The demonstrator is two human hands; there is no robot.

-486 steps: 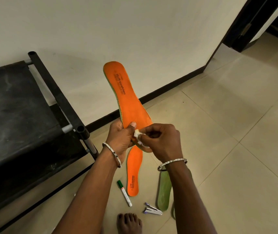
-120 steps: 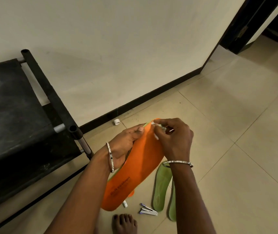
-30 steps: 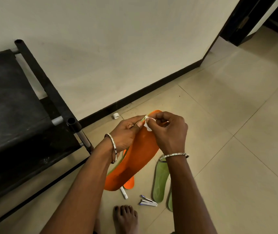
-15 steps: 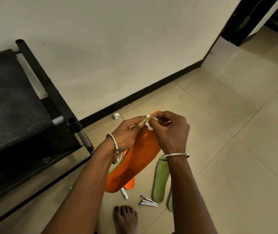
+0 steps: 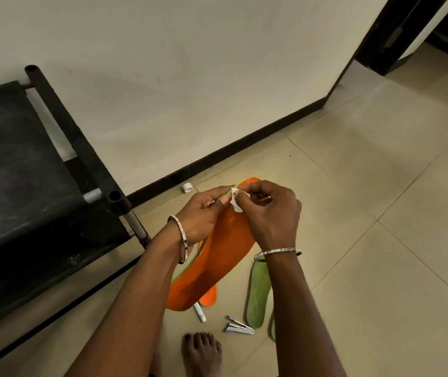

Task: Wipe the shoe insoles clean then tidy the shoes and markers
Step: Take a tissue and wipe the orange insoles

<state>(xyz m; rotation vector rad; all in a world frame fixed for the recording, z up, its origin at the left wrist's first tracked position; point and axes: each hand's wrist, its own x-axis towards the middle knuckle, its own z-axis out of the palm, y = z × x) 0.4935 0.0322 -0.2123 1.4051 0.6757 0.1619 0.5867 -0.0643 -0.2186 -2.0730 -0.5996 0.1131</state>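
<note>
Orange insole [image 5: 225, 257] held above the floor, left hand [image 5: 201, 213] gripping its upper edge, fingers curled, right hand [image 5: 271, 213] pinching a white wipe [image 5: 235, 202] against that edge, insole hanging below the hands where earlier it stood above them, marker [image 5: 199, 312] and green insoles [image 5: 258, 295] on the tiles beneath.

A plain cream wall [image 5: 190, 77] meets pale beige floor tiles [image 5: 380, 213] along a black skirting board [image 5: 244, 141]. A black, tube-framed bench [image 5: 13, 172] stands at the left, and a dark door frame [image 5: 397, 28] at the far right.
</note>
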